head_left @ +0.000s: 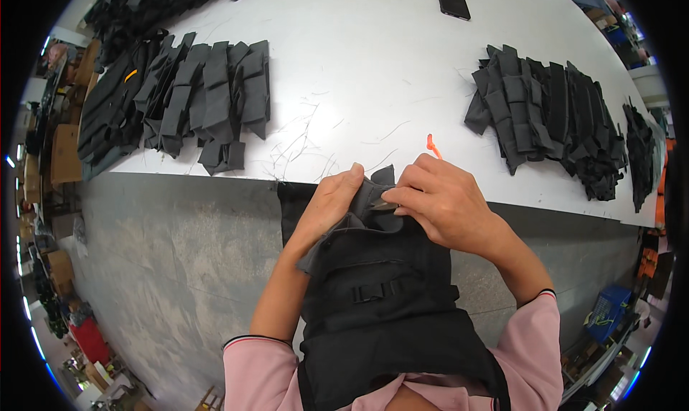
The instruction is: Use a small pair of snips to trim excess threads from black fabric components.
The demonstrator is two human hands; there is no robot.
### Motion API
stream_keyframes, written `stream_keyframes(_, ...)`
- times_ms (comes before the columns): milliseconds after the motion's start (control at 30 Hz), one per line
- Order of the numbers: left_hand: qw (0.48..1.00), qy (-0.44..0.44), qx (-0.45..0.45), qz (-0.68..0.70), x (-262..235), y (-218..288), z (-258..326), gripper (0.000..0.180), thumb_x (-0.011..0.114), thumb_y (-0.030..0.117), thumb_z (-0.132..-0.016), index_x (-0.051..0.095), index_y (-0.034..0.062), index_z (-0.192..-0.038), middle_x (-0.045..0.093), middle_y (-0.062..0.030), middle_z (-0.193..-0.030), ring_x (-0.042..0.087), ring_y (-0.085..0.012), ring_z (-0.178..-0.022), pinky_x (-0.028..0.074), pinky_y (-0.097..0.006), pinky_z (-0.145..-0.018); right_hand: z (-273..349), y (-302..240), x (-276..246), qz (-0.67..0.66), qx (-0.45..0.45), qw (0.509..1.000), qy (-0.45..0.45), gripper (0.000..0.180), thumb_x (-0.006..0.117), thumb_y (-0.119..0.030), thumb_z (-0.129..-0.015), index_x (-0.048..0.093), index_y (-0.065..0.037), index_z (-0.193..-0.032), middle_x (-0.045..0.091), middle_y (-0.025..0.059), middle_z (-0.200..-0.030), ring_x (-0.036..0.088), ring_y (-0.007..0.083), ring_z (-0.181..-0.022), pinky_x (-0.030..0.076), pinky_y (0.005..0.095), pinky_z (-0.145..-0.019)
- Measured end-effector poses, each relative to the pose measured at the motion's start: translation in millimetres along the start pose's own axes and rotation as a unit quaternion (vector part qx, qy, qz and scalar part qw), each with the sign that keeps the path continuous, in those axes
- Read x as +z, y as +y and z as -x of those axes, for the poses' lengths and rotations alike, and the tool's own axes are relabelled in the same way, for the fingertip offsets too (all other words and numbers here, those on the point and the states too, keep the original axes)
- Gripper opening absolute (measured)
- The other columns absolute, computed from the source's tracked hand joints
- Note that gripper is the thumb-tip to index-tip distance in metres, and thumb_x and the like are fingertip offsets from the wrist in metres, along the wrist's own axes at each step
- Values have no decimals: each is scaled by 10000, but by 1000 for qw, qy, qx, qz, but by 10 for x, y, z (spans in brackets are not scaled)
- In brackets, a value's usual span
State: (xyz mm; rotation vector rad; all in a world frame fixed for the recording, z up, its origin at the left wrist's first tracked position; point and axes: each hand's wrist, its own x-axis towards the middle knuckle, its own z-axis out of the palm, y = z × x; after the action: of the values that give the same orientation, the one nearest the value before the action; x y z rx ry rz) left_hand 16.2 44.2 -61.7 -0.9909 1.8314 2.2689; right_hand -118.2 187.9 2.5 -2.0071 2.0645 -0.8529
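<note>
My left hand (331, 204) is closed on a dark grey fabric piece (369, 193), its thumb pressed along the cloth near the table's front edge. Opposite it, my right hand (441, 203) is closed around small thread snips (384, 205); only a short silver part shows below the fingers, against the fabric. The rest of the tool is hidden in the palm. An orange cord (433, 145) sticks out above the right knuckles. Lower folds of the cloth hang over black material (380, 260) with a buckle (377, 290) across my front and lap.
On the white table (352, 73), stacks of dark fabric pieces lie at the left (204, 91) and at the right (549, 113). A black phone (451, 0) rests at the far edge. Loose threads (305, 134) are scattered near the front. A blue crate (608, 312) stands at the lower right.
</note>
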Motion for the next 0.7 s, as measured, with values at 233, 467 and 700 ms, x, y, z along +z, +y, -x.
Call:
stream_keyframes(233, 999, -23, -13, 26, 17, 79, 54, 524, 414, 470, -957, 557, 4, -764, 506, 13, -705, 423, -73, -676, 380, -237, -624, -21, 22, 24, 17, -19, 999, -37, 209, 700, -70, -657, 642, -69, -858, 519, 24, -739, 511, 197, -696, 431, 311, -588)
stream_keyframes(467, 998, -42, -27, 24, 9, 10, -4, 531, 418, 480, -952, 562, 8, -758, 518, 9, -712, 433, -73, -685, 387, -238, -632, -1, 8, 34, 13, -18, 999, -41, 189, 700, -70, -662, 650, -69, -845, 516, 26, -733, 512, 198, -697, 431, 309, -583)
stream_keyframes(700, 1000, -20, -10, 12, 3, -72, -18, 536, 416, 483, -952, 548, 7, -744, 502, 11, -698, 420, -74, -678, 381, -245, -618, 47, -56, -20, 4, 35, 999, -32, 165, 692, -66, -656, 612, -84, -799, 501, 16, -764, 508, 193, -739, 432, 310, -585)
